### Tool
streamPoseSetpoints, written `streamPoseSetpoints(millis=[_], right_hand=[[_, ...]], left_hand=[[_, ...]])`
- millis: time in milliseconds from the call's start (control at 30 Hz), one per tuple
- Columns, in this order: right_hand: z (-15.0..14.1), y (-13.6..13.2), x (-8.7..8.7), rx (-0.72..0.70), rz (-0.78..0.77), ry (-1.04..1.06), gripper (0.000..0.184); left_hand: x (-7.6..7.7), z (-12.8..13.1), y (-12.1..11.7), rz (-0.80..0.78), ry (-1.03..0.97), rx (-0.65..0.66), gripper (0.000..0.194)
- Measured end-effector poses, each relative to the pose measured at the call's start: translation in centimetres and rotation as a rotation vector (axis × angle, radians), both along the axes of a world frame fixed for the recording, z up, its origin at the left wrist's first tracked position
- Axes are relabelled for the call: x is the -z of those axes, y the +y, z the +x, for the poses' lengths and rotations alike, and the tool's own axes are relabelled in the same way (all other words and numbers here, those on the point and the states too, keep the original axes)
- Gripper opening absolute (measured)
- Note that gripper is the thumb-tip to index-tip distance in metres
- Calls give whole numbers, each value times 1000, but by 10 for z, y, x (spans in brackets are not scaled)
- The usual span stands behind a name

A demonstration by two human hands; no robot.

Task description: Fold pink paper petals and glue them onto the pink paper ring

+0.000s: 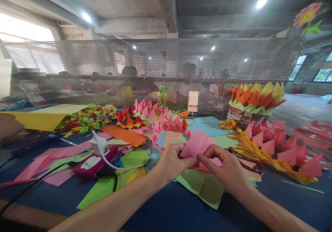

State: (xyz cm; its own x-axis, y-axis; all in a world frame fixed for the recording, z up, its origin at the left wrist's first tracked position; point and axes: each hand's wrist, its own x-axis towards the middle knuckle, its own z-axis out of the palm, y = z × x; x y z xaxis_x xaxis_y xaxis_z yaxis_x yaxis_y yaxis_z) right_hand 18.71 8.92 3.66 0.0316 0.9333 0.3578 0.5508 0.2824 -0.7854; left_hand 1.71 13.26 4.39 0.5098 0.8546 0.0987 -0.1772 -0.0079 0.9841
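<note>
A small pink sheet of paper (198,142) is pinched between my two hands, held up above the table. My left hand (175,161) grips its left edge, thumb pointing inward along the bottom. On the other side my right hand (220,164) has thumb and fingers closed on the lower right edge. Beneath the hands lies a creased light green sheet (204,187) with more pink paper partly covered by my fingers. Red-handled scissors (259,166) lie just right of my right hand, partly hidden.
A purple power strip (95,163) with a white plug and cables sits at left. Pink and orange folded paper petals (285,145) spread at right, near a basket of folded paper (242,116). A green bottle (162,97) stands before a perforated metal screen (103,62). Another person's hand (9,126) shows far left.
</note>
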Motion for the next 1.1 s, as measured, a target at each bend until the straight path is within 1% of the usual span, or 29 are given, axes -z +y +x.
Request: streamPoseSetpoints(millis=[133, 267, 400, 567, 833, 1100], right_hand=[[-2, -2, 0, 17, 21, 37, 29], [0, -1, 3, 35, 60, 24, 27], [1, 2, 5, -15, 121, 105, 22], [1, 2, 5, -15, 121, 162, 28], [3, 0, 5, 2, 140, 136, 27], [3, 0, 7, 3, 155, 114, 29]], left_hand=[[-2, 0, -1, 6, 6, -4, 10], [-6, 1, -2, -20, 11, -3, 8], [-6, 0, -3, -23, 42, -8, 17], [-5, -3, -2, -48, 85, -8, 27], [-3, -6, 2, -50, 57, 33, 25], [-3, -4, 3, -53, 87, 21, 34]])
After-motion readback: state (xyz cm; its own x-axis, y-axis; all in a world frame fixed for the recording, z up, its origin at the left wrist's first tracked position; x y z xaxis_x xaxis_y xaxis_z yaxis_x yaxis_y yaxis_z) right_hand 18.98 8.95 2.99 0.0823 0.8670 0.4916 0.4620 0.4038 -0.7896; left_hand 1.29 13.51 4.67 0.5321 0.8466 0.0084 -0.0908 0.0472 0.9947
